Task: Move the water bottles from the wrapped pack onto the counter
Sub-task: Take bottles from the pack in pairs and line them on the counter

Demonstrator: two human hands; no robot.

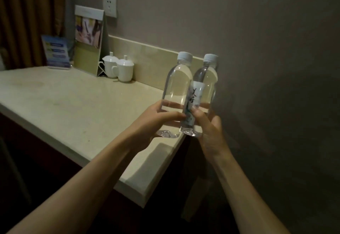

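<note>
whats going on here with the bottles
A person holds two clear water bottles upright, side by side: the left hand grips the left bottle, the right hand grips the right bottle. Both are at the right end of the counter; whether they rest on it is unclear. Two white lidded cups stand by the wall.

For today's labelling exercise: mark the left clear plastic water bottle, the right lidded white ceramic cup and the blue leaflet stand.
left clear plastic water bottle (175, 86): head view, mid body
right lidded white ceramic cup (125, 72): head view, cup wall
blue leaflet stand (56, 51): head view, front face
</note>
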